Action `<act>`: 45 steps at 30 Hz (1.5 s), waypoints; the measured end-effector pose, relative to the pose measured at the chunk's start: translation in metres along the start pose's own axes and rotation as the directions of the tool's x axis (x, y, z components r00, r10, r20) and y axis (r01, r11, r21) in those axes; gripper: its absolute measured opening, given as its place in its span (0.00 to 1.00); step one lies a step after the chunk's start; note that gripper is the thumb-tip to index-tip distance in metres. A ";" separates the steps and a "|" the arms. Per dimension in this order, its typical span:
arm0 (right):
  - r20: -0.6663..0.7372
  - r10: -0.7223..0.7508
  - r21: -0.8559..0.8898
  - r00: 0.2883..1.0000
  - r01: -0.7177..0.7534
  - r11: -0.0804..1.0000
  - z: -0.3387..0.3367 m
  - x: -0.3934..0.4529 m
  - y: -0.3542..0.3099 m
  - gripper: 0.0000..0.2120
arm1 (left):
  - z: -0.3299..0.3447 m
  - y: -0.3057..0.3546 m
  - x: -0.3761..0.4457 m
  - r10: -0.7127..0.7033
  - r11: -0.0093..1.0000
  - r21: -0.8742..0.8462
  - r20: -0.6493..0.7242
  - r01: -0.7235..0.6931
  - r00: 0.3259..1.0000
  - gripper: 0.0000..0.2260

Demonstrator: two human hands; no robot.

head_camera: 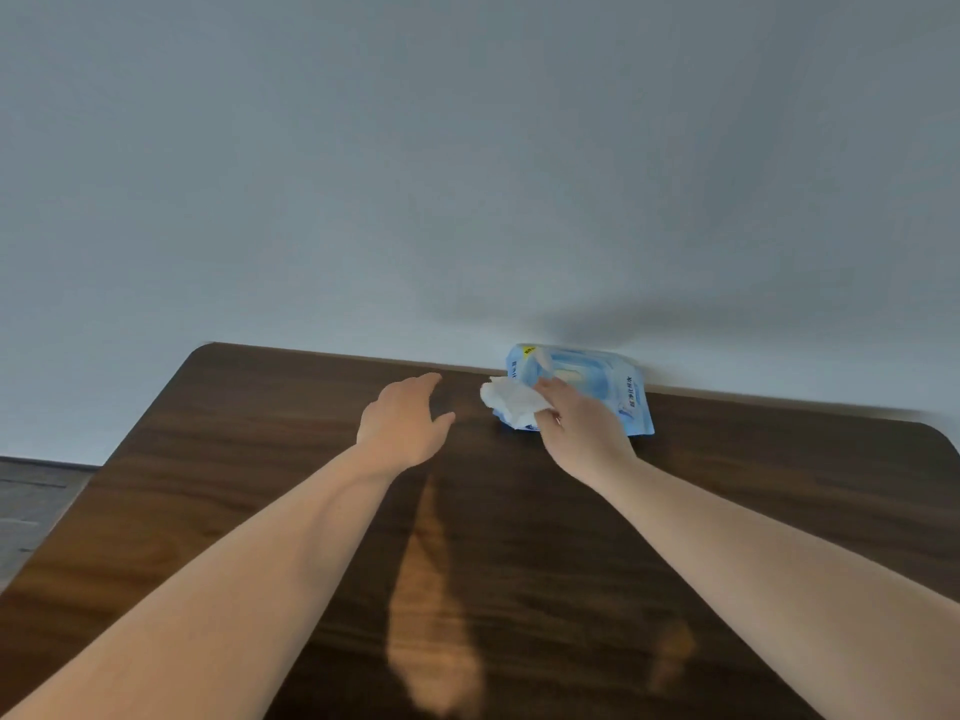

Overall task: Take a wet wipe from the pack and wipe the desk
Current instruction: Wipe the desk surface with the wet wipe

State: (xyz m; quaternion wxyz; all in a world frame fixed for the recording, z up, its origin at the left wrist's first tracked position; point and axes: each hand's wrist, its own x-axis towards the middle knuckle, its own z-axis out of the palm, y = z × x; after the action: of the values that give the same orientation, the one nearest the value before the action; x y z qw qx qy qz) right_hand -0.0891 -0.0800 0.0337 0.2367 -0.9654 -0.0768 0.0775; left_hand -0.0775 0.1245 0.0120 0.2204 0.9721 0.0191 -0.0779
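Right hand fingers pinch wipe over pack; left hand fingers spread.

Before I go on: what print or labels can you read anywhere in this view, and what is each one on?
Nothing can be read for certain.
Blue wet wipe pack: a column of white Chinese characters along its right edge, too blurred to quote.
Same pack, top left corner: a small yellow tag with print too small to read.
White wipe, desk, wall: no text.
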 end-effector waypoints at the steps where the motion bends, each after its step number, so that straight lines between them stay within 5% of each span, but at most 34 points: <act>1: 0.026 -0.055 -0.084 0.998 0.057 0.995 0.013 -0.003 -0.002 0.21 | 0.000 -0.008 -0.003 -0.007 0.999 0.040 0.033 0.005 0.999 0.26; 6: 0.389 -0.137 -0.361 0.911 0.287 0.887 0.085 -0.016 -0.007 0.24 | 0.002 -0.054 -0.022 -0.061 0.973 0.228 0.193 0.016 0.979 0.29; 10: 0.607 -0.132 -0.368 0.783 0.425 0.827 0.121 -0.024 -0.015 0.32 | 0.005 -0.091 -0.044 -0.112 0.947 0.320 0.318 0.005 0.941 0.30; 15: 0.315 -0.147 -0.219 0.938 0.222 0.950 0.138 -0.010 -0.036 0.28 | 0.008 -0.135 -0.067 -0.194 0.925 0.378 0.359 0.048 0.913 0.31; 19: 0.382 -0.016 -0.257 0.924 0.123 0.959 0.167 0.001 -0.051 0.33 | 0.009 -0.171 -0.081 -0.262 0.910 0.397 0.334 0.117 0.905 0.32; 22: 0.392 -0.050 -0.254 0.919 0.161 0.954 0.182 0.003 -0.070 0.37 | 0.008 -0.199 -0.091 -0.299 0.900 0.408 0.323 0.153 0.898 0.32; 25: 0.353 -0.085 -0.134 0.932 0.140 0.981 0.196 0.009 -0.097 0.30 | 0.009 -0.229 -0.104 -0.354 0.891 0.395 0.293 0.224 0.888 0.33; 31: 0.022 -0.108 -0.103 0.994 0.109 0.989 0.239 0.036 -0.149 0.12 | 0.012 -0.273 -0.129 -0.403 0.884 0.340 0.201 0.322 0.893 0.40; 36: 0.139 -0.141 -0.254 0.980 0.173 0.952 0.282 0.051 -0.192 0.27 | 0.025 -0.286 -0.133 -0.382 0.902 0.274 0.145 0.334 0.913 0.42; 45: 0.380 -0.276 -0.236 0.883 0.381 0.894 0.331 0.095 -0.299 0.30 | 0.024 -0.288 -0.131 -0.389 0.907 0.234 0.138 0.351 0.911 0.41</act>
State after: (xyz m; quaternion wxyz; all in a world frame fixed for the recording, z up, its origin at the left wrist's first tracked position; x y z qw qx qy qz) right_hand -0.0916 0.3472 -0.1268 0.0787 -0.9348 -0.2916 0.1870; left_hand -0.2313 0.3737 -0.1109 0.1016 0.9568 0.1756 -0.2082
